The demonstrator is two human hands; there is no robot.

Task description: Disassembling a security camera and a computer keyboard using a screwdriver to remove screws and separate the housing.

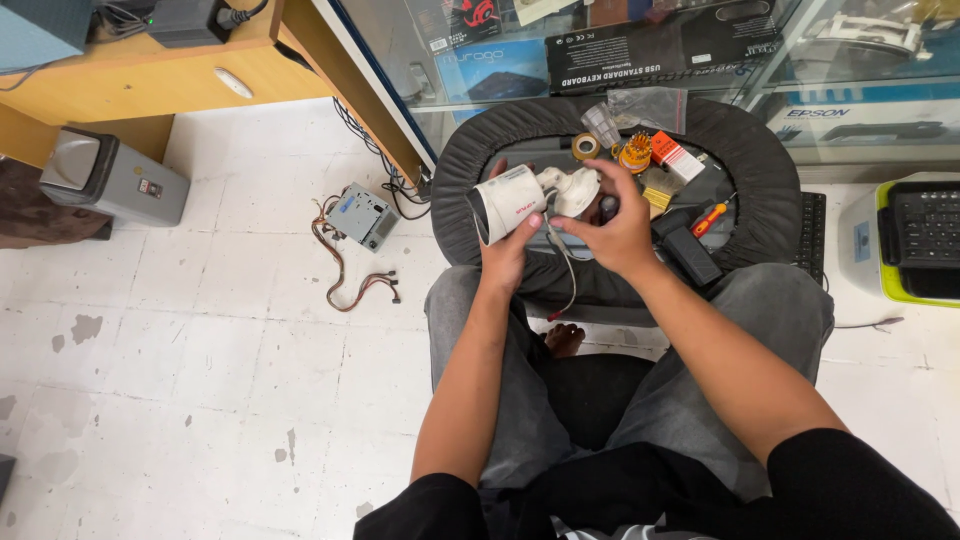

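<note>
A round black padded stool (460, 180) is standing in front of the seated person's knees, serving as a work surface. Above it, a white bullet-style security camera (508, 203) is being held: left hand (507, 258) is cupping its barrel from below, right hand (620, 232) is gripping its mount end (thin cable hanging down). An orange-handled screwdriver (710, 217) and tape roll (585, 146) are lying behind.
</note>
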